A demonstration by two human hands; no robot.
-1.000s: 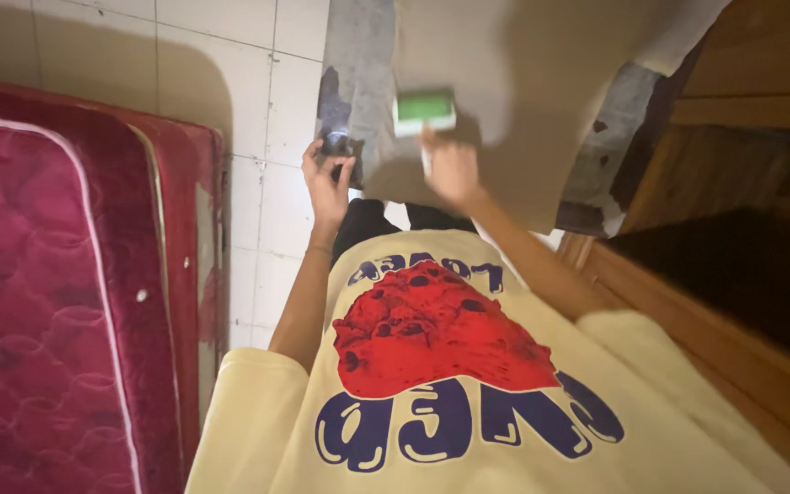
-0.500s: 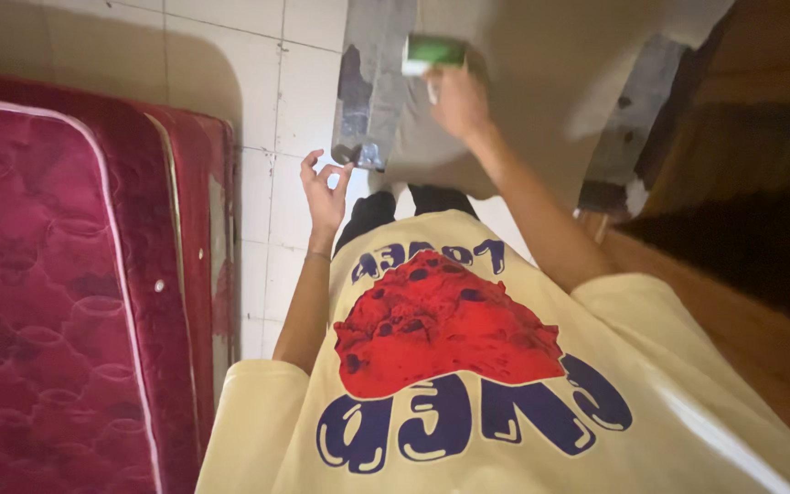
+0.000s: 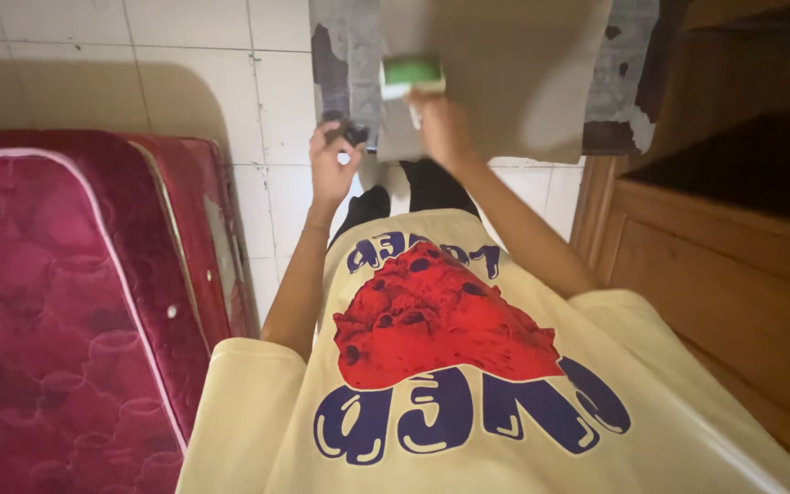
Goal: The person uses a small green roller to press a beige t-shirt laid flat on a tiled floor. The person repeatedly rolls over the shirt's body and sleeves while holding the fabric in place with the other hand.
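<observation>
Head view: flat grey-brown board (image 3: pixel 496 82) at top centre, above cream printed shirt (image 3: pixel 441 366). Right hand (image 3: pixel 441 128) closed round handle of green-topped brush (image 3: pixel 411 73), head pressed to board near its left part. Left hand (image 3: pixel 333 165) pinching board's lower-left corner w/ small dark bit, prob. a clip. Board looks thin, light, bendy; best held by edges. Red mattress (image 3: pixel 57 311) well left of board.
</observation>
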